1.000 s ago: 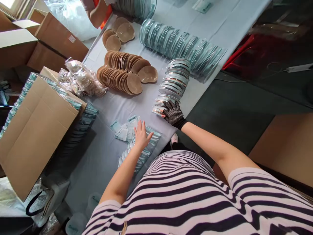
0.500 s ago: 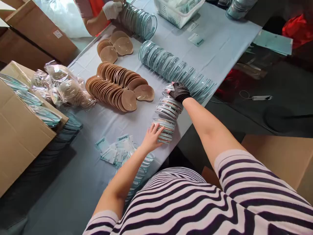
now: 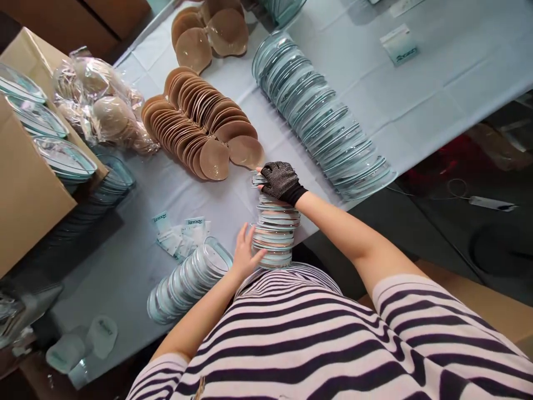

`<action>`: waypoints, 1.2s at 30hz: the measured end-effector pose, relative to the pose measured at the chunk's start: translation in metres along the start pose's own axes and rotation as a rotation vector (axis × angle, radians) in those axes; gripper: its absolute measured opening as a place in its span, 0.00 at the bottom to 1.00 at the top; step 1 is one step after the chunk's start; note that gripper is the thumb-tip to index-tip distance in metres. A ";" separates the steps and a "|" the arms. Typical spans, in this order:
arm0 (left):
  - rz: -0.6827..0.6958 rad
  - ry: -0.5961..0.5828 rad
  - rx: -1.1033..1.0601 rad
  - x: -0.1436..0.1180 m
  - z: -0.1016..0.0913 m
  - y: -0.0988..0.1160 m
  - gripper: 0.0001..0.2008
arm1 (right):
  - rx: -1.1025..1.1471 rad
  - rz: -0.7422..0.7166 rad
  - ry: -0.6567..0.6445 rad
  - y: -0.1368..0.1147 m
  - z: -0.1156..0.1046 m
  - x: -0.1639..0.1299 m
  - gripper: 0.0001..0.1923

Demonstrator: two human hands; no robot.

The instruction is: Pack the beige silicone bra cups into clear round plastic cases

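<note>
A row of clear plastic cases with tan and white contents lies at the table's near edge, close to my striped shirt. My right hand, in a black fingerless dotted glove, is curled over the far end of this row. Bare and with fingers spread, my left hand rests against the row's left side near its close end. Just beyond my right hand are tan adhesive bra cups, fanned in a long double row. Another row of clear cases lies left of my left forearm.
A long row of clear cases runs diagonally at right. More bra cups lie at the back. Wrapped cups sit beside a cardboard box of cases at left. Small printed packets lie nearby; another packet is at upper right.
The view has shifted closer over the near table. Both hands and the row of filled cases have come nearer my body and straightened. The co-worker's gloved hand has left the view.
</note>
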State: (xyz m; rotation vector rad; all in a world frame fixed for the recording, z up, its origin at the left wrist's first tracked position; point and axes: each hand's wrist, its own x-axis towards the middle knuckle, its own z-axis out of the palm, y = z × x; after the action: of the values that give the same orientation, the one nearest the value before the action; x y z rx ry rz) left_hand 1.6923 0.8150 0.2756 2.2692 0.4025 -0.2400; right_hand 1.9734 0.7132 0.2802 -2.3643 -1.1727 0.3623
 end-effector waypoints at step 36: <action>0.118 0.022 0.154 0.218 -0.036 0.055 0.20 | 0.445 0.540 -0.081 0.094 0.017 -0.023 0.21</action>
State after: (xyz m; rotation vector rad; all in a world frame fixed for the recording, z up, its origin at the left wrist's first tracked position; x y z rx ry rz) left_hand 1.9165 0.8533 0.2723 2.4395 0.2673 -0.1916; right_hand 2.0161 0.6504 0.2175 -2.2341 -0.3972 0.8105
